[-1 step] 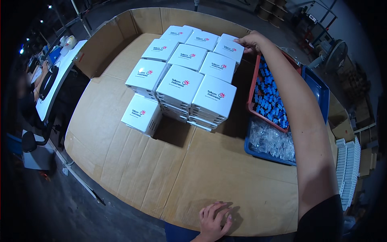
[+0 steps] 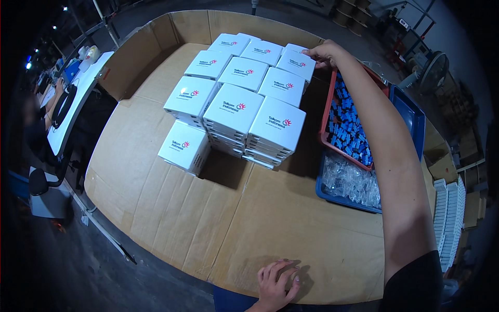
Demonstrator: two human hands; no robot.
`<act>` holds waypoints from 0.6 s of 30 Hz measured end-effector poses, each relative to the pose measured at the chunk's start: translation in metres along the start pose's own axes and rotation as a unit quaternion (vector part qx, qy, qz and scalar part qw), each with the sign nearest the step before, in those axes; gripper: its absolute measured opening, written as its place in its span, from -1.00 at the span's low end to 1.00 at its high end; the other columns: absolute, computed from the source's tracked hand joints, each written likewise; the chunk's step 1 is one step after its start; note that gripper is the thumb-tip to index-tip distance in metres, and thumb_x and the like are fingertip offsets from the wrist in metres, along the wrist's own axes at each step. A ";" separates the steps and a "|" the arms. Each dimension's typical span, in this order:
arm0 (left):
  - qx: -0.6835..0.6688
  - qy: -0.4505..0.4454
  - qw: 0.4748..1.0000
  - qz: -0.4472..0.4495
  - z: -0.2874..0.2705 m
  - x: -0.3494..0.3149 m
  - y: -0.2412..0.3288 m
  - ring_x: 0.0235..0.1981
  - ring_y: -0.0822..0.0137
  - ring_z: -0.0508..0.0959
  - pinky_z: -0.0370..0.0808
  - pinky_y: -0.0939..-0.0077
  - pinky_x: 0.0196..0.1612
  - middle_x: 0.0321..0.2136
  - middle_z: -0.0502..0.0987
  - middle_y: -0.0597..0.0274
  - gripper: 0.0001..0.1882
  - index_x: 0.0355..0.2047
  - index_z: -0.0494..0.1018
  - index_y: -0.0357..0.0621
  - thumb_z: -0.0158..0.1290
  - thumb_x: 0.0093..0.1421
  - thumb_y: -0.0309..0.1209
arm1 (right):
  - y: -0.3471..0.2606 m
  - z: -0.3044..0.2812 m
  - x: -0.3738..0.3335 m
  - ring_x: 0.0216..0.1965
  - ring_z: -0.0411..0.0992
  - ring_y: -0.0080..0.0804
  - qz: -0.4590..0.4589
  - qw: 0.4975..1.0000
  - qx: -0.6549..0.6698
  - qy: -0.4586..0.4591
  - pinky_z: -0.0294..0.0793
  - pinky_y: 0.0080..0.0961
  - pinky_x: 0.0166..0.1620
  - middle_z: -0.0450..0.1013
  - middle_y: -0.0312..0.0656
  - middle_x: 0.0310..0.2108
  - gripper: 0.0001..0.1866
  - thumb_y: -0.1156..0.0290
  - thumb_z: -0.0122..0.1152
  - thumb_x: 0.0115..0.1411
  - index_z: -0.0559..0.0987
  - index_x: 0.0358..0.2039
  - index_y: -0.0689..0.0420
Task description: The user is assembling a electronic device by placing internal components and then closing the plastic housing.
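Several white cardboard boxes (image 2: 234, 109) with printed lids stand in stacked rows at the far middle of the cardboard-lined table (image 2: 291, 229). At the far right corner of the stacks, my right hand (image 2: 327, 53) grips the edge of a white box (image 2: 297, 58), its fingers bent over the corner; the fingers' far side is partly hidden. One shorter white stack (image 2: 183, 148) stands at the near left of the group. Close to the table's front edge, my left hand (image 2: 278, 285) is open, fingers apart and slightly curled, holding nothing.
Under my right forearm lie a red tray (image 2: 323, 132) of small blue parts (image 2: 345, 125) and a blue tray (image 2: 332, 198) of clear plastic pieces. A cardboard wall (image 2: 187, 27) rims the far side. A person sits at a white table (image 2: 70, 114) on the left.
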State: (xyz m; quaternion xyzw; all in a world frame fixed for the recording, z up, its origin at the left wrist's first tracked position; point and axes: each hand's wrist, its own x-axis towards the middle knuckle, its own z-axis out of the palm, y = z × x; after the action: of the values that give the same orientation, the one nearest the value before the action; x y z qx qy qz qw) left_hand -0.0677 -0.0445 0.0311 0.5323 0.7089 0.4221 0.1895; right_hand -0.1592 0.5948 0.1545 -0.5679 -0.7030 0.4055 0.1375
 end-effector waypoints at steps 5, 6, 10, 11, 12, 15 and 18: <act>0.002 0.004 1.000 0.009 0.005 -0.006 -0.004 0.13 0.00 0.46 0.28 0.02 0.18 0.05 0.51 0.05 -0.64 0.02 0.55 -0.09 0.19 0.24 -0.28 | -0.002 -0.009 -0.006 -0.31 0.61 -0.41 -0.009 0.996 0.083 0.018 0.72 -0.41 -0.29 0.61 -0.19 -0.32 -0.62 0.26 0.59 0.11 0.68 -0.18 0.23; 0.001 0.005 1.000 0.011 0.004 -0.004 -0.003 0.13 0.00 0.46 0.28 0.02 0.18 0.05 0.51 0.05 -0.64 0.02 0.55 -0.09 0.19 0.24 -0.28 | -0.002 -0.012 -0.010 -0.24 0.59 -0.43 -0.029 0.995 0.095 0.025 0.69 -0.35 -0.14 0.62 -0.20 -0.25 -0.56 0.22 0.60 0.09 0.66 -0.11 0.21; -0.016 0.002 1.000 0.002 0.001 -0.002 -0.003 0.11 0.14 0.50 0.27 0.18 0.13 0.00 0.56 0.26 -0.70 -0.10 0.58 -0.01 0.25 0.13 -0.33 | -0.016 -0.034 -0.051 -0.09 0.56 -0.48 -0.152 0.973 0.169 0.046 0.56 -0.29 0.08 0.61 -0.25 -0.14 -0.56 0.25 0.56 0.15 0.63 -0.03 0.15; -0.023 0.007 1.000 0.004 0.001 -0.003 -0.006 0.12 0.13 0.50 0.27 0.18 0.13 0.01 0.56 0.25 -0.70 -0.10 0.58 -0.03 0.24 0.13 -0.34 | -0.023 -0.042 -0.065 -0.10 0.56 -0.50 -0.211 0.956 0.196 0.050 0.57 -0.36 0.02 0.61 -0.27 -0.15 -0.62 0.29 0.53 0.18 0.63 -0.04 0.13; -0.031 0.005 0.999 0.010 0.004 -0.002 -0.004 0.12 0.11 0.49 0.27 0.16 0.14 0.01 0.55 0.22 -0.70 -0.10 0.57 -0.06 0.23 0.14 -0.35 | -0.016 -0.064 -0.070 -0.07 0.55 -0.53 -0.287 0.931 0.224 0.039 0.50 -0.51 -0.01 0.59 -0.31 -0.15 -0.68 0.37 0.47 0.23 0.63 -0.02 0.09; -0.023 0.017 1.000 0.008 0.005 -0.004 -0.004 0.13 0.14 0.48 0.28 0.17 0.15 0.03 0.54 0.25 -0.68 -0.07 0.58 0.00 0.23 0.16 -0.31 | -0.018 -0.087 -0.143 -0.11 0.55 -0.47 -0.384 0.899 0.203 0.060 0.49 -0.48 0.06 0.60 -0.25 -0.14 -0.68 0.52 0.43 0.22 0.61 -0.02 0.19; -0.042 0.039 0.998 0.029 0.008 -0.005 -0.001 0.09 0.07 0.51 0.29 0.13 0.16 -0.03 0.56 0.15 -0.71 -0.10 0.56 -0.10 0.22 0.13 -0.41 | -0.006 -0.118 -0.212 -0.01 0.55 -0.42 -0.422 0.879 0.219 0.023 0.48 -0.46 0.18 0.60 -0.19 -0.07 -0.68 0.58 0.30 0.29 0.56 0.06 0.22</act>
State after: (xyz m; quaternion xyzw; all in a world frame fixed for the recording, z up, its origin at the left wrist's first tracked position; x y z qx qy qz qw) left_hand -0.0609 -0.0464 0.0248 0.5271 0.6816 0.4776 0.1718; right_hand -0.0187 0.4506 0.2906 -0.1818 -0.7659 0.4392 0.4330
